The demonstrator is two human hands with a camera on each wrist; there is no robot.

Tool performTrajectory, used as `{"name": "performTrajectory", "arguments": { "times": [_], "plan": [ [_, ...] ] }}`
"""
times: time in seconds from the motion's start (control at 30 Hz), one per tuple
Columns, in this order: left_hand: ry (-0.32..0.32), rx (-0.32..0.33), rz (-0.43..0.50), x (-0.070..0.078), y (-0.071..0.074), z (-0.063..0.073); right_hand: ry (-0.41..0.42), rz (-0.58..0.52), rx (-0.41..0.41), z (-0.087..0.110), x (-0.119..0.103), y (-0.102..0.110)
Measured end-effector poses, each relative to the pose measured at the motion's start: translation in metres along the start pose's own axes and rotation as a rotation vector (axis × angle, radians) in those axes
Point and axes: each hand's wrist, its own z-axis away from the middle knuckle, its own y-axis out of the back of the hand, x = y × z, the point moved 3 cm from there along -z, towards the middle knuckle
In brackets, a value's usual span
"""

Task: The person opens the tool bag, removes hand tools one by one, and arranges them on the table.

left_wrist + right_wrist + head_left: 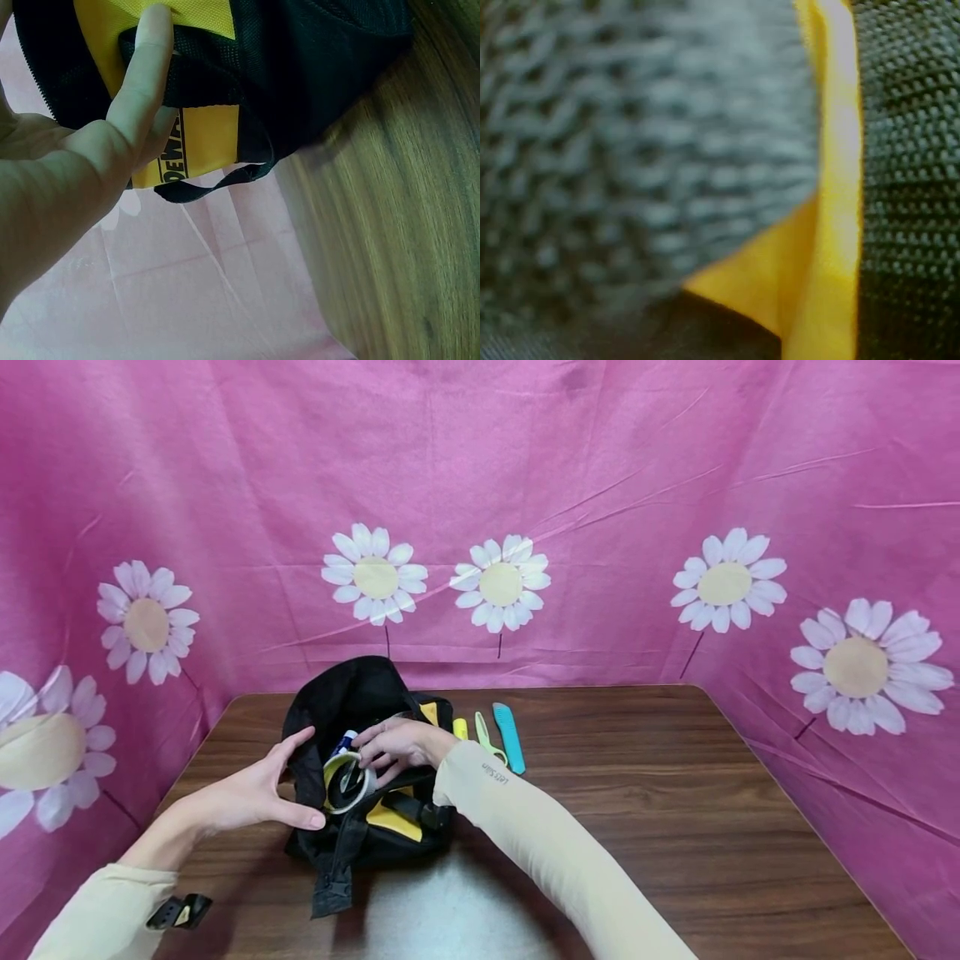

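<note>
A black and yellow fabric tool bag (360, 681) stands on the table with its mouth spread. My left hand (262, 785) rests against its left side, fingers extended and thumb at the near rim. In the left wrist view, a straight finger (142, 82) touches the yellow panel (210, 139). My right hand (401, 745) reaches into the mouth, its fingers at the upper right edge of a tape roll (367, 791); whether they pinch it is not clear. Beside the roll is a blue and white tube-like item (344, 742). Only close-up black weave and yellow trim (840, 187) fill the right wrist view.
Right of the bag lie a yellow item (460, 727), light green-handled scissors (482, 731) and a teal flat-handled tool (508, 739). A black strap (332, 889) hangs toward the wooden table's (637, 793) front. A pink flowered cloth (600, 468) surrounds the back and sides.
</note>
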Motion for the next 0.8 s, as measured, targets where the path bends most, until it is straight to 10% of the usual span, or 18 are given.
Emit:
{"name": "performTrajectory", "arguments": {
  "times": [0.8],
  "plan": [
    [0.015,-0.012,0.011,-0.001,0.0,0.0,0.041,-0.091,-0.019,0.004,-0.013,0.0]
  ]
}}
